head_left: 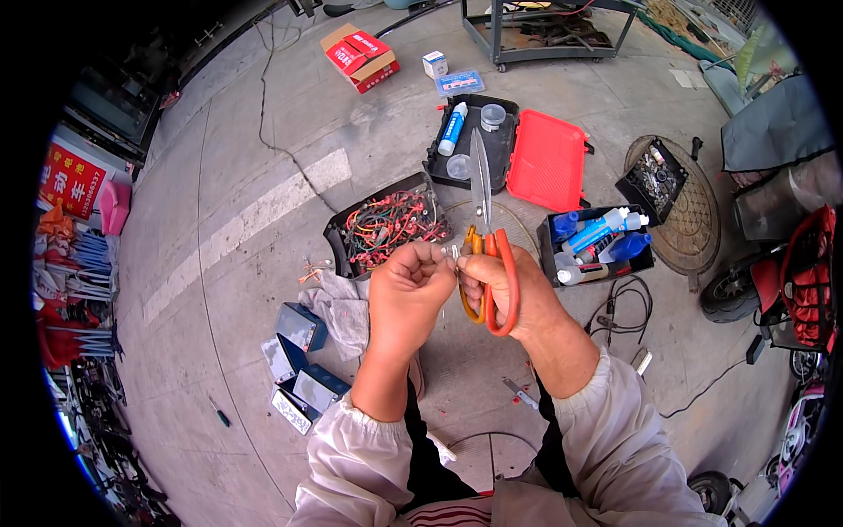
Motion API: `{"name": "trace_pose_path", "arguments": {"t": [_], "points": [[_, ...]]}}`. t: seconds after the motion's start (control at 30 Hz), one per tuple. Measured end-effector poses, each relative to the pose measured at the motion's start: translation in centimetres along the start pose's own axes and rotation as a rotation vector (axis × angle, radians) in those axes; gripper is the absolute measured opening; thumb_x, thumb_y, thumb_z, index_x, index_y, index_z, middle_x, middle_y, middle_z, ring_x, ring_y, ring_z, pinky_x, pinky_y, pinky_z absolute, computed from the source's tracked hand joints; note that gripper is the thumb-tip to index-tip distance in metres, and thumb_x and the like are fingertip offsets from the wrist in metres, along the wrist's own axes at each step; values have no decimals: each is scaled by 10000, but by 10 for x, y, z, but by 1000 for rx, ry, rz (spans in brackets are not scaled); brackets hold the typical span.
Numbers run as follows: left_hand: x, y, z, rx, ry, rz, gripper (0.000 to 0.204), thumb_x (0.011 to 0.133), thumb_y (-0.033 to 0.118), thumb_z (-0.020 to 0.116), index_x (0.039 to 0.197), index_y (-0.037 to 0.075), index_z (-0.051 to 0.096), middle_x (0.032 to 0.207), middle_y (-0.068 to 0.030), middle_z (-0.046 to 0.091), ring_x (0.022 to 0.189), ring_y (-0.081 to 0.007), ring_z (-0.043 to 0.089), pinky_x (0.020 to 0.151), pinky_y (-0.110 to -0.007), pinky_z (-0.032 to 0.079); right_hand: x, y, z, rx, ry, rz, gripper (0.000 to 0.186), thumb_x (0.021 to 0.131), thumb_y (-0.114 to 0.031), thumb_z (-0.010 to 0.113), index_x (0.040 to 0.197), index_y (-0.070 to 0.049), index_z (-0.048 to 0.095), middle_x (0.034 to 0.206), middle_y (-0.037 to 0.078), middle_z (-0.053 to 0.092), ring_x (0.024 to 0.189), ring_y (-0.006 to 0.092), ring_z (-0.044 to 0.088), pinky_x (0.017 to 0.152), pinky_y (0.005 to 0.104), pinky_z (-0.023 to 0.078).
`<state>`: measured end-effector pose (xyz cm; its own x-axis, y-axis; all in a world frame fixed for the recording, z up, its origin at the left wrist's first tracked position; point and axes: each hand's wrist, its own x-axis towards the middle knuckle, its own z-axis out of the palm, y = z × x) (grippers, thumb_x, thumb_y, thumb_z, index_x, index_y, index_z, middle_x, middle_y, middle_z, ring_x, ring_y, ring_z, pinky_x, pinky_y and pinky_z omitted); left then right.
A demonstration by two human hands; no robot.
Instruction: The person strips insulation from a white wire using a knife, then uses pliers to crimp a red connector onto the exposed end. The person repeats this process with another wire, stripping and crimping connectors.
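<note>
Large scissors point(480, 176) with orange handles point away from me, their long blades nearly together. My right hand point(518, 290) is closed round them, fingers by the handle loops. Close beside it, my left hand point(413, 285) is closed in a pinch. A small whitish piece point(454, 252) shows between the fingertips of both hands; its kind is too small to make out. Just beyond my left hand lies a black tray point(335, 235) full of red, black and green wires with connectors point(395, 220).
An opened black-and-red case point(549, 158) holds a blue-and-white tube point(453, 128). Right of my hands stands a bin of bottles point(606, 237). A grey cloth point(338, 307) and blue boxes point(307, 369) lie left. A cable point(628, 303), parts tray point(654, 180) and cart point(549, 54) surround the space.
</note>
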<state>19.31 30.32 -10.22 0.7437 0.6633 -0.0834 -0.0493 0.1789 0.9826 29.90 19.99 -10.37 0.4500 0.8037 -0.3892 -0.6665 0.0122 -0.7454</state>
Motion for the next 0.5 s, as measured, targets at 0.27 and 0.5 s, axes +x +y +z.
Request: {"name": "trace_pose_path", "arguments": {"t": [0.27,0.5], "points": [[1,4,-2,-76,25,-38,66,897,57,654,930,6,628,861,-31,661,770,-97,631,739,-255,523,-1,0,10,59,58,-32,153,857,-156,596,802,-23,544,673,44,509,589,134,487,554,288,408],[1,5,1,-122,-5,-16,92,877,3,672,959,-7,632,869,-27,672,764,-65,618,671,-197,488,-4,-4,11,-114,67,-90,112,845,-125,641,829,-34,579,646,-1,525,528,76,472,465,225,370]]}}
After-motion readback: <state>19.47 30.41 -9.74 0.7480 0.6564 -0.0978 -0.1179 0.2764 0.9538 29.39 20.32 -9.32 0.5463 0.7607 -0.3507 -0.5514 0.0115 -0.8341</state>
